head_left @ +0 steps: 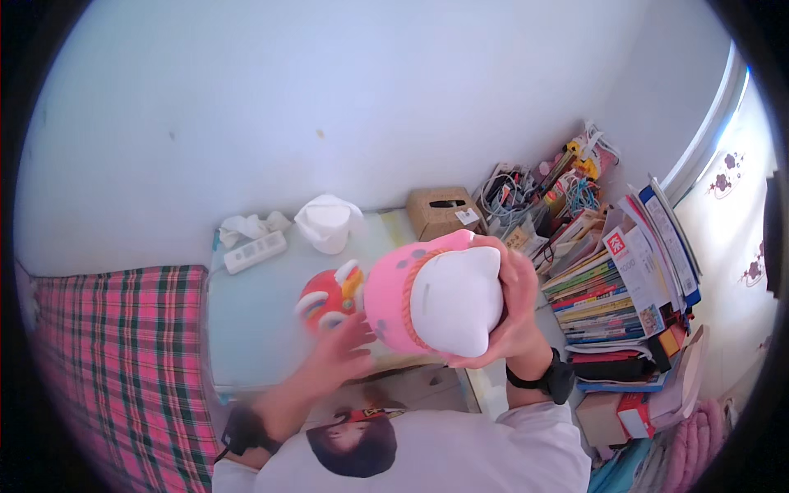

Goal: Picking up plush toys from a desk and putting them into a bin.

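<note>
A pink cat figurine (390,296) with a white eared head and a rope-like collar is held up over the table, tipped so its head end points right. A thin slot-like mark shows on the white part. My right hand (518,300) wraps around the head end, thumb and fingers on either side. Lower and to the left, my left hand (337,353) has its fingers stretched out, slightly blurred, close to the figurine's pink body; it holds nothing I can see. Just beyond it a red, white and yellow toy figure (325,300) rests on the table.
The pale tabletop (246,337) carries a white power strip (255,252), crumpled tissue (251,226), a white roll (327,226) and a brown tissue box (444,212). Books (596,300) and cables (514,193) crowd the right side. Plaid cloth (123,353) lies to the left.
</note>
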`<move>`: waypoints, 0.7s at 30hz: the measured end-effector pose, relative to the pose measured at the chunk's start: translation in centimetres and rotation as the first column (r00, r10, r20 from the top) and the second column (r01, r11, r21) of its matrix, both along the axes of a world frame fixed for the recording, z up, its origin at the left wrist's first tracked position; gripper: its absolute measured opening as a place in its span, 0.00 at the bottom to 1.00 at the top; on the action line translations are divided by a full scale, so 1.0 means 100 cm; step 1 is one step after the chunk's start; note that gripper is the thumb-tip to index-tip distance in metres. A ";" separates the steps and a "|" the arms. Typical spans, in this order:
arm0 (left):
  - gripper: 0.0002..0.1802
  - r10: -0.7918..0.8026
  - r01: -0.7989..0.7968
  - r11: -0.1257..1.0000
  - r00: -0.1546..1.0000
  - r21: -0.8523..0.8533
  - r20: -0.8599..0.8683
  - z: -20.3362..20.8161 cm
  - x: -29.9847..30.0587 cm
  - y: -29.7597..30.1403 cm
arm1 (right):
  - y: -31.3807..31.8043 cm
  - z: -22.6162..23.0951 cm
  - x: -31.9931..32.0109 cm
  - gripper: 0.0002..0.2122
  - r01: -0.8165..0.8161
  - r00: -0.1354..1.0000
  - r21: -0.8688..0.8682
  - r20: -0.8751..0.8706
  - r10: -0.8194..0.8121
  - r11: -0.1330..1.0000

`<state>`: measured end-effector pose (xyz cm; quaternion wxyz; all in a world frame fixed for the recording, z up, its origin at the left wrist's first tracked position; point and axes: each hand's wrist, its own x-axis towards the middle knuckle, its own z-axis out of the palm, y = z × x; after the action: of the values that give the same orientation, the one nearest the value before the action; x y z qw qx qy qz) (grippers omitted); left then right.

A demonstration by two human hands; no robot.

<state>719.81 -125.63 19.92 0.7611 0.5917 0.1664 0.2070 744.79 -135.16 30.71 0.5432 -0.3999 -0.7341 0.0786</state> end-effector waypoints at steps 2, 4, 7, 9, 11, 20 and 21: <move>0.37 -0.010 0.011 0.999 1.000 -0.035 0.019 -0.002 0.006 0.000 | -0.003 0.001 -0.006 0.63 -0.008 0.989 -0.004 0.148 0.009 1.000; 0.36 0.020 -0.013 0.987 0.999 -0.158 0.043 -0.002 0.008 -0.003 | -0.010 0.000 -0.007 0.64 0.016 0.987 0.009 0.162 -0.017 1.000; 0.34 0.060 -0.067 0.953 0.998 -0.295 -0.031 0.010 0.005 -0.009 | -0.023 -0.010 -0.002 0.65 0.004 0.999 -0.026 0.037 -0.003 1.000; 0.34 0.010 -0.019 0.962 0.999 -0.272 -0.033 0.027 0.005 -0.011 | -0.030 -0.016 0.001 0.65 -0.006 1.000 -0.020 -0.001 0.006 1.000; 0.34 -0.044 0.034 0.970 0.998 -0.239 -0.035 0.034 0.001 -0.012 | -0.035 -0.022 0.000 0.66 -0.010 0.999 -0.005 -0.040 0.010 1.000; 0.36 -0.088 0.084 0.969 0.996 -0.233 -0.007 0.042 -0.013 -0.015 | -0.037 -0.028 -0.013 0.65 -0.021 0.975 0.010 -0.220 0.022 1.000; 0.36 -0.078 0.079 0.960 0.997 -0.267 0.013 0.042 -0.012 -0.014 | -0.037 -0.027 -0.013 0.65 0.000 0.972 -0.014 -0.235 -0.004 1.000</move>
<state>718.64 -127.07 24.09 0.8418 0.4896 0.1683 0.1530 743.44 -138.88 28.03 0.6236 -0.3923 -0.6636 0.1300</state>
